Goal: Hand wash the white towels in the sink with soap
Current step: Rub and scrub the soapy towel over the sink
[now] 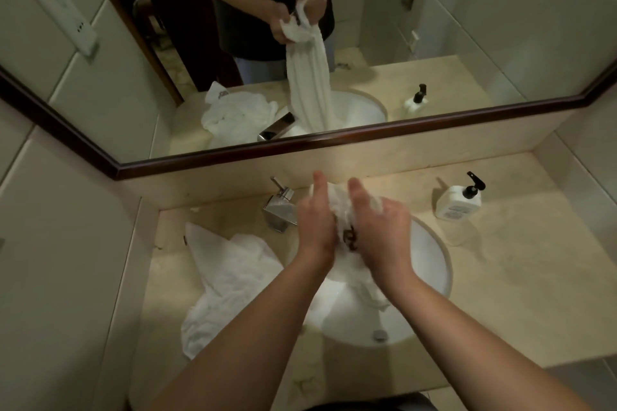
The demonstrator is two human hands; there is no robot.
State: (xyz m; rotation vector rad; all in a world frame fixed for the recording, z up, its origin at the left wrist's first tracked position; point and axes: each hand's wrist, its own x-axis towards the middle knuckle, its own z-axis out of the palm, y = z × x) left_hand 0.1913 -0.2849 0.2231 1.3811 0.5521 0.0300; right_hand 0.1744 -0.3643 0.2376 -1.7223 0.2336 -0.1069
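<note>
- Head view, nearest zone: two bare forearms are extended from the lower edge of the frame and converge above the sink, a white oval basin set into a beige marble counter.
- A white towel is held bunched between both hands, directly over the basin. Its upper end is gathered at the hands; its lower length hangs down into the bowl, so the long axis is judged close to vertical. The mirror reflection confirms a long ribbed fall of cloth reaching the basin.
- The left hand is closed on the towel's left side, with the thumb raised and the fingers wrapped out of sight behind the cloth.
- The right hand is clamped on the towel's right side, with cloth bulging above its knuckles. A small dark mark on the fabric is visible between the two hands.
- Both hands are level with each other; neither is clearly nearer to the towel. A rubbing stroke is judged to depend on the cloth lying between the palms.
- Left of the basin, a second towel lies crumpled on the counter, one edge touching the rim.
- Further back, a chrome faucet stands behind the left hand.
- At the far right, a soap bottle with a black pump stands well apart from the hands.
</note>
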